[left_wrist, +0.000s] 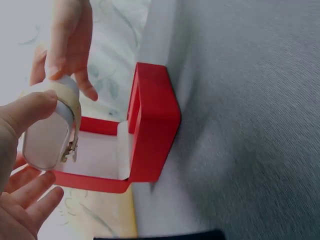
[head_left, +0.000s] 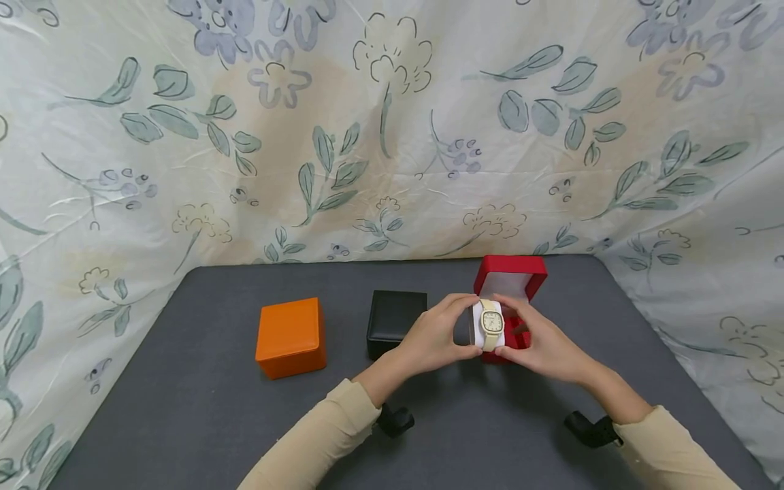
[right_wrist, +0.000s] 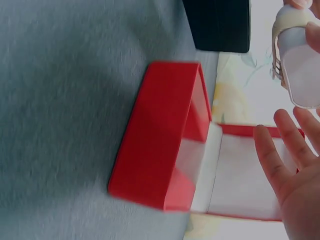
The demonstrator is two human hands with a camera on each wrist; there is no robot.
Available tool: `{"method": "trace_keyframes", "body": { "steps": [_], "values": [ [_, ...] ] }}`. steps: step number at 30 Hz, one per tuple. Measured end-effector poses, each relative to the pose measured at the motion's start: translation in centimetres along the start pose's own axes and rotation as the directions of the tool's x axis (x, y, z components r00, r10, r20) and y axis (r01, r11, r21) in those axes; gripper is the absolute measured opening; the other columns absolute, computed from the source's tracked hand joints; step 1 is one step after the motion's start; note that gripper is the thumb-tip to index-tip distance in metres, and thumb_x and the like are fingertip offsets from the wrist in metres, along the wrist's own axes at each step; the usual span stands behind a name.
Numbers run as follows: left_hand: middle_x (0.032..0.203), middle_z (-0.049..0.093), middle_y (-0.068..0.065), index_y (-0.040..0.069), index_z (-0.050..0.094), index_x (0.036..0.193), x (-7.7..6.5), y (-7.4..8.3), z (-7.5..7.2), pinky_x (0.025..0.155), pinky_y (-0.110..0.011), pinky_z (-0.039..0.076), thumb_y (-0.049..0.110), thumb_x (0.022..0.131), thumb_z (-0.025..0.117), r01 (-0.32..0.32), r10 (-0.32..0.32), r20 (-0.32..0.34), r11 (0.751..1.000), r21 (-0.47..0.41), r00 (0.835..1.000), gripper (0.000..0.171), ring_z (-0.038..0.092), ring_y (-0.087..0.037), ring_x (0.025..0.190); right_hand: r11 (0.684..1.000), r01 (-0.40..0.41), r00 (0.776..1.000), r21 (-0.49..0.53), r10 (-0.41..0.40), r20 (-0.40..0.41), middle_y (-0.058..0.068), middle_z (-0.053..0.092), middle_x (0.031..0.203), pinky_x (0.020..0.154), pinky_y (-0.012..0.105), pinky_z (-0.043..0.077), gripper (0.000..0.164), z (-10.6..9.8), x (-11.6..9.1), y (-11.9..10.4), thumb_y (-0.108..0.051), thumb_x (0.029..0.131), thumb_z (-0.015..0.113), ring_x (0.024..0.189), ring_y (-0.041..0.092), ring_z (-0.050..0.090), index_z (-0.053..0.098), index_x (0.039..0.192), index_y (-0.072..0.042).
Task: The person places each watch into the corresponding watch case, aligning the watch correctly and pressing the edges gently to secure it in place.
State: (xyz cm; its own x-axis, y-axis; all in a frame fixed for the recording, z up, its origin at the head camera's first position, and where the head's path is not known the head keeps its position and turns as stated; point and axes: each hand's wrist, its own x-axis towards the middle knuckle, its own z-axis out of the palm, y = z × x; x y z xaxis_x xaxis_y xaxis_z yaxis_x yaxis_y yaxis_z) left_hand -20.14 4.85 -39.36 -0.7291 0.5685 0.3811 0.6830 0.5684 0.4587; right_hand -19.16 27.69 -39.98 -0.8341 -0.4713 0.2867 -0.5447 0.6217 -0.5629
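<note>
Between my two hands is a watch (head_left: 492, 321) with a squarish gold-toned case and a cream strap, wrapped round a white cushion (left_wrist: 47, 140). My left hand (head_left: 435, 333) pinches the cushion's left side between thumb and fingers. On the right side, my right hand (head_left: 548, 344) grips it the same way, its other fingers (right_wrist: 292, 145) spread. The dial faces up toward the head view; the strap's buckle (left_wrist: 70, 150) shows underneath in the left wrist view. Just behind and below is a red box (right_wrist: 155, 135), its lid (head_left: 511, 265) raised, partly hidden by my hands.
A closed black box (head_left: 398, 316) stands left of the red one, partly behind my left hand. Further left sits a closed orange box (head_left: 290, 337). All rest on a dark grey table (head_left: 202, 408), with a floral cloth (head_left: 392, 136) hanging behind it.
</note>
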Motion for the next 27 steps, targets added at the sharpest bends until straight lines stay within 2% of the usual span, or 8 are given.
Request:
{"method": "trace_keyframes", "body": {
  "steps": [4,12,16,22,27],
  "values": [
    [0.133,0.045,-0.001,0.013,0.041,0.135,1.0,0.2,0.9,0.090,-0.023,0.046,0.031,0.073,0.077,0.021,-0.021,0.011,1.000,0.000,1.000,0.073,0.051,-0.011,0.111,0.999,-0.036,0.999,-0.009,0.036,0.020,0.003,0.045,0.129,0.077,0.041,0.053,0.084,-0.6,-0.2,1.1,-0.019,0.071,0.079,0.104,0.015,0.050,0.032,0.140,-0.013],
    [0.133,0.046,0.000,0.015,0.041,0.134,2.6,0.6,2.5,0.086,-0.024,0.048,0.032,0.073,0.076,0.093,-0.092,0.045,0.995,-0.036,0.995,0.073,0.052,-0.012,0.112,0.994,-0.108,0.993,-0.011,0.109,0.054,0.008,0.049,0.124,0.070,0.034,0.055,0.082,-1.7,-0.4,2.8,-0.028,0.073,0.078,0.099,0.026,0.053,0.034,0.140,-0.012],
    [0.133,0.046,0.002,0.017,0.042,0.133,3.4,0.6,3.3,0.084,-0.022,0.049,0.033,0.073,0.076,0.115,-0.112,0.058,0.993,-0.042,0.992,0.071,0.050,-0.009,0.110,0.988,-0.152,0.986,-0.010,0.152,0.066,0.009,0.051,0.119,0.069,0.035,0.055,0.081,-2.0,-0.4,3.6,-0.023,0.073,0.078,0.100,0.028,0.052,0.033,0.140,-0.011],
    [0.133,0.047,0.003,0.017,0.042,0.133,4.3,0.3,4.5,0.086,-0.024,0.048,0.033,0.075,0.075,0.120,-0.118,0.070,0.992,-0.031,0.991,0.068,0.051,-0.009,0.109,0.987,-0.161,0.985,-0.020,0.162,0.066,0.011,0.051,0.119,0.071,0.039,0.054,0.081,-2.1,-0.4,4.5,-0.024,0.074,0.077,0.102,0.031,0.051,0.033,0.140,-0.008],
    [0.132,0.048,0.004,0.017,0.043,0.133,4.8,-0.1,5.5,0.088,-0.024,0.047,0.035,0.075,0.074,0.129,-0.128,0.076,0.992,-0.001,0.989,0.068,0.052,-0.007,0.109,0.987,-0.159,0.985,-0.016,0.159,0.070,0.011,0.051,0.120,0.071,0.038,0.054,0.080,-2.1,-0.4,5.0,-0.026,0.075,0.077,0.102,0.027,0.050,0.033,0.139,-0.007]
  ]
}}
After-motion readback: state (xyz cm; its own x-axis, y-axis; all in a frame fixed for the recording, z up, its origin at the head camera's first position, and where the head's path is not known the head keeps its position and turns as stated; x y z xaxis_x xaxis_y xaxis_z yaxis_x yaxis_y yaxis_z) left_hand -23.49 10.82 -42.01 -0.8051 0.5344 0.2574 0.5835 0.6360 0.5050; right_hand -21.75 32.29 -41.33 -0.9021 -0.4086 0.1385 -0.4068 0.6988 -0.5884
